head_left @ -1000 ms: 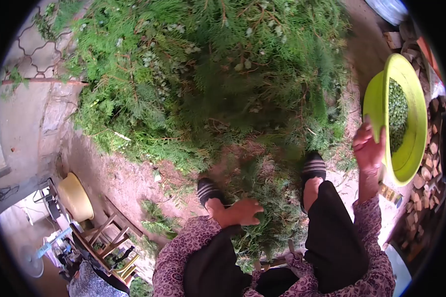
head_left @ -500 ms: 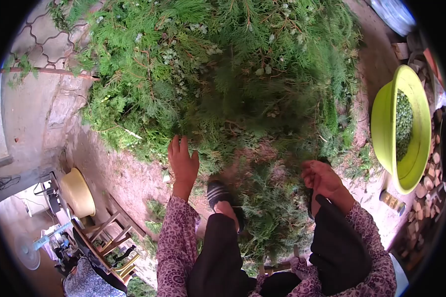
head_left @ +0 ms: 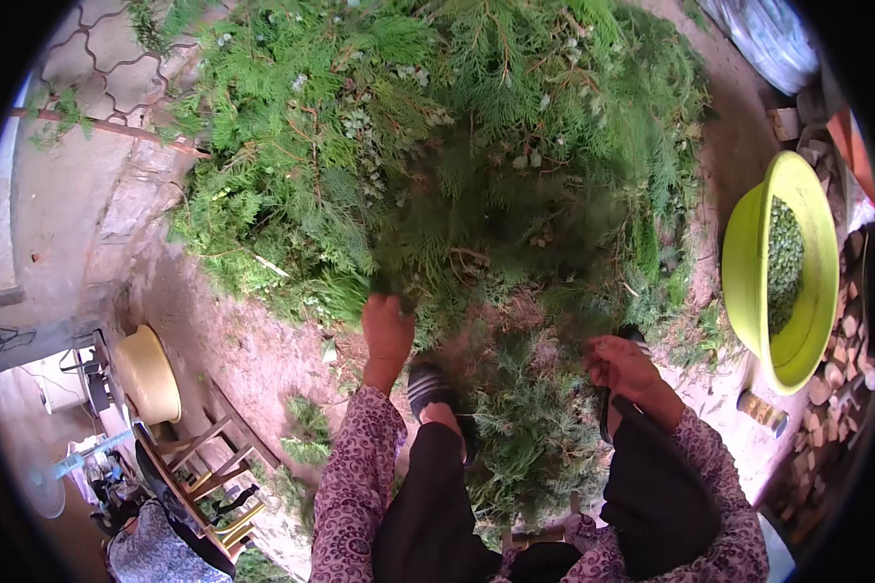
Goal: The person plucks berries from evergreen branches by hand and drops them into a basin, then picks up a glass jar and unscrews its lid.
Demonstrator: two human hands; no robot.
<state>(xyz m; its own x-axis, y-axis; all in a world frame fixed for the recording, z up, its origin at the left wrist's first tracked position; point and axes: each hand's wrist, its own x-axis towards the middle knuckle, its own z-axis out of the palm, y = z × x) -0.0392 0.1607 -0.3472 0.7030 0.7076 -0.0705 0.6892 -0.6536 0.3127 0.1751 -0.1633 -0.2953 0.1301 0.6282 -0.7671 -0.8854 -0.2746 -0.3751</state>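
My left hand [head_left: 389, 335] is closed on green foliage at the near edge of a big pile of evergreen branches [head_left: 340, 165]. My right hand [head_left: 624, 367] hovers above my right knee and shoe, its fingers curled together; whatever they hold, if anything, is too small to make out. Between my feet lies a smaller heap of cut sprigs [head_left: 530, 428]. To the right, a tilted yellow-green basin [head_left: 739, 262] contains many small green pieces [head_left: 784, 262].
Chopped firewood [head_left: 817, 428] and a can [head_left: 762, 413] are at the right, with a plastic bundle [head_left: 763, 44] above. At the left are a tan basin [head_left: 148, 374], a wooden chair [head_left: 199, 457] and a person in patterned clothing [head_left: 160, 549].
My left hand rose from beside my left foot to the pile and closed on foliage. My right hand came from the yellow-green basin back over my right knee.
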